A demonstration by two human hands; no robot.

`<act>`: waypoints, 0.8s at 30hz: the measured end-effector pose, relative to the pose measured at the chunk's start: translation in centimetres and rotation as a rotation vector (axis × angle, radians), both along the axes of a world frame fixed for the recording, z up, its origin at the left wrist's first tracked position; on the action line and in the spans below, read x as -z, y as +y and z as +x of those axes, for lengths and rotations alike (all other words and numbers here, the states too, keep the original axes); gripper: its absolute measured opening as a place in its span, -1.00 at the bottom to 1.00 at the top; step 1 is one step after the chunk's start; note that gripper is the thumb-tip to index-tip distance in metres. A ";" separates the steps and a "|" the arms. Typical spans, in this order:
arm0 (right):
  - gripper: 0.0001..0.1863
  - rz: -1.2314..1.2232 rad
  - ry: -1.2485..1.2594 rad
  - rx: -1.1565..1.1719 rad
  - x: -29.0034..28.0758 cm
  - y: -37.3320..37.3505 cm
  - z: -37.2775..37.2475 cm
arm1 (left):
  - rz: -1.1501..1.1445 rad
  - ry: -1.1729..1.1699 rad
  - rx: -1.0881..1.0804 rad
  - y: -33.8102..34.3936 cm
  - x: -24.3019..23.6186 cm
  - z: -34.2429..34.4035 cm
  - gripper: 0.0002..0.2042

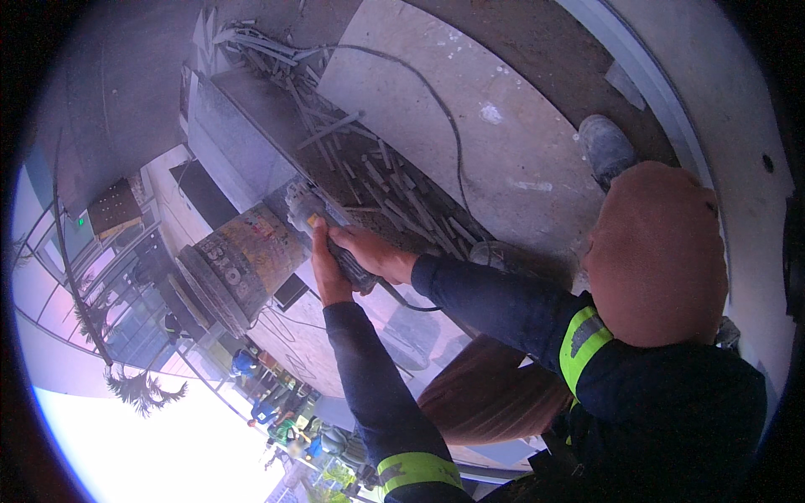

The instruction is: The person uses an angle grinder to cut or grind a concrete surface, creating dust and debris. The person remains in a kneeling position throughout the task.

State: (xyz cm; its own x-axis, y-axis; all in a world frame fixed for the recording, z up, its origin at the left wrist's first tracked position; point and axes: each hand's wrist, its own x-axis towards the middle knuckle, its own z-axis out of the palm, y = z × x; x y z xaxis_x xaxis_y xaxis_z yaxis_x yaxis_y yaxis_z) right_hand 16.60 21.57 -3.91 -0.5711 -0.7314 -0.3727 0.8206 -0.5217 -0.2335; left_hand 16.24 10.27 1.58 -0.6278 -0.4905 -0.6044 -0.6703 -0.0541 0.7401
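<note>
Both my hands grip a grey angle grinder (pixel 340 247). My left hand (pixel 323 270) wraps its body just behind the head. My right hand (pixel 375 253) holds the rear handle. The disc end (pixel 299 205) meets the edge of a grey stone slab (pixel 231 138), and pale dust hangs over it. The grinder's black cord (pixel 454 144) runs from the handle up across a large pale board (pixel 478 134). I wear dark sleeves with yellow reflective bands.
Several narrow cut-off strips (pixel 377 172) lie heaped beside the slab. A worn, printed bucket (pixel 243 261) stands under the slab's near end. My bent knee (pixel 658 251) in brown trousers and grey boot (pixel 605 149) are at the right. A street with distant people shows lower left.
</note>
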 end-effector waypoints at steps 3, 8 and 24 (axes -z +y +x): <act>-0.48 0.024 -0.020 -0.014 0.0 0.3 -0.4 | 0.004 -0.021 -0.001 0.1 0.3 -0.5 -0.46; -0.47 -0.015 -0.039 0.021 0.8 -1.3 -1.1 | 0.086 -0.057 -0.026 -2.7 1.6 -1.2 -0.47; -0.40 -0.053 -0.040 -0.052 1.5 -1.9 -3.8 | 0.057 -0.012 0.048 -2.7 1.7 -3.6 -0.48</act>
